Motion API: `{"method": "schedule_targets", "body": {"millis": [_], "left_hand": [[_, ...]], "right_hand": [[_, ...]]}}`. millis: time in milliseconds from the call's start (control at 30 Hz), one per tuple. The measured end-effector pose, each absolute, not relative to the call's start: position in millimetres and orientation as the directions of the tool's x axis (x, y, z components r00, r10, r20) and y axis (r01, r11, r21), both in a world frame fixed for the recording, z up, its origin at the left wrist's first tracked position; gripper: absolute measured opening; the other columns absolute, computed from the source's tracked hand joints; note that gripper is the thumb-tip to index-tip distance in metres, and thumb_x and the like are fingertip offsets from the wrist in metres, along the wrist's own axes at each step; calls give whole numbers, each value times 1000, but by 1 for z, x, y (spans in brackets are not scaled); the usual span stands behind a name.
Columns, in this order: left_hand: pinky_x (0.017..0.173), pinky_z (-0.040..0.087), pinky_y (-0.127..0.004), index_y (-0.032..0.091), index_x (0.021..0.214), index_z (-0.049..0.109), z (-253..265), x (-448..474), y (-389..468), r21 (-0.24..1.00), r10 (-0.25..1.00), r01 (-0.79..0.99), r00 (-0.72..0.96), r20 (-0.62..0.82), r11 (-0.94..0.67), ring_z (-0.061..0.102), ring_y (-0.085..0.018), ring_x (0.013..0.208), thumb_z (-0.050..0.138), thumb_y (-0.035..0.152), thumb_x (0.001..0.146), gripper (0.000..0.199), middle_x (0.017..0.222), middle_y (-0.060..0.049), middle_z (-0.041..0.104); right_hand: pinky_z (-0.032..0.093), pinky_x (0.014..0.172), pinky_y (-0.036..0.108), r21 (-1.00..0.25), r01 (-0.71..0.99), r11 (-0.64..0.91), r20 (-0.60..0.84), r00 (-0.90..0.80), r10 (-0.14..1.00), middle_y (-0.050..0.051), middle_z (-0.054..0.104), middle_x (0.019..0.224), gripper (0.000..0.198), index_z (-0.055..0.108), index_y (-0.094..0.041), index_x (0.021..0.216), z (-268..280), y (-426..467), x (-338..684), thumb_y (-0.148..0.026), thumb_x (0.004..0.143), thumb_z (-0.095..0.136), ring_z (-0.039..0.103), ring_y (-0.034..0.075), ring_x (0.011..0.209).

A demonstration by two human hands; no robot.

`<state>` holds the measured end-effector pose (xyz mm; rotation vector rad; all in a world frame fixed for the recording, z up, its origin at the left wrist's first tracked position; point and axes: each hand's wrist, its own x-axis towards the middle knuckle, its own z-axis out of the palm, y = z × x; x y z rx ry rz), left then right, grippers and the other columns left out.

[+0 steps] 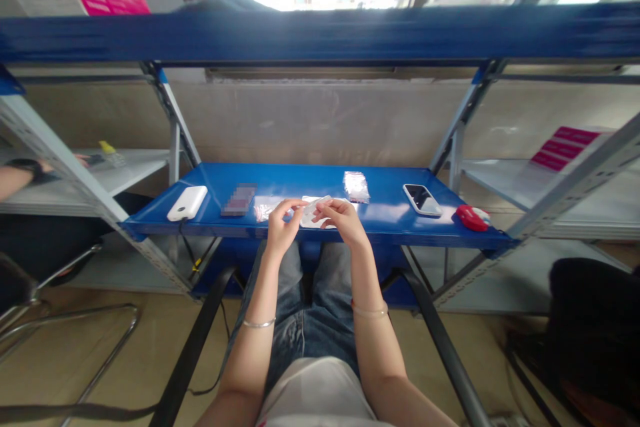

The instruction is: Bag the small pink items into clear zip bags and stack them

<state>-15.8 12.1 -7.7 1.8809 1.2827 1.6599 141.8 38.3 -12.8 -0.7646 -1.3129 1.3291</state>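
Held bag: a small, clear plastic bag, or a similar thin translucent piece (313, 205), held up between the two hands just above the near edge of the blue surface (295, 177); its exact kind is too small to tell.
Left hand: thumb and fingertips of the left hand (283, 227) are together, pinching the piece's left end.
Right hand: fingers of the right hand (345, 219) are bent in and look clamped on the right end; the exact contact is too fine to make out.
Weight and feel: probably very light, limp and a little slippery, likely to crease or slide rather than break.
Best hold: fingertip pinches at the two opposite ends should keep it taut; a hard squeeze in the middle would likely crumple it.
Long axis: runs across the body from hand to hand, the right end slightly higher in view; no clear front shows.
Under the hands: a white sheet or packet (309, 220), partly covered.
Nearby packets: a clear packet (263, 213) beside the left hand, and a stack of clear bags (356, 187) beyond the right.
Right side: a smartphone (423, 201), then a red item (473, 218).
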Motion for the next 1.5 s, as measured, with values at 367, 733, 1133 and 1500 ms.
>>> {"method": "schedule_targets", "body": {"millis": [367,733,1133,1500], "left_hand": [[72,49,-26,17,80,70,-6,-14,12,836,865,241,28,501,-492,65,-17,76,63,36,78,20,80,-4,72],[71,54,-28,16,85,64,-13,-27,15,894,901,120,103,422,-432,69,-19,75,63,35,78,20,83,-6,73],[59,45,-22,19,80,52,-11,-16,10,727,836,447,97,540,-522,62,-13,63,44,27,89,14,67,0,62],[58,41,-24,20,81,50,-22,0,14,671,798,623,-121,590,-402,61,-17,61,42,25,90,14,65,-3,64]], "right_hand": [[46,46,19,-949,-227,219,282,-302,911,1,63,64,34,59,-16,68,-7,35,136,-48,72,69,63,13,58],[46,47,19,-966,-87,245,256,-476,841,1,63,67,33,57,-18,79,-5,35,138,-49,74,65,63,13,62],[43,43,18,-972,1,235,219,-349,911,0,61,60,16,53,-18,68,-5,35,127,-33,74,54,59,12,57],[46,44,20,-947,21,321,306,-254,917,-3,56,54,13,49,-19,65,-7,33,117,-29,73,52,54,11,50]]}}
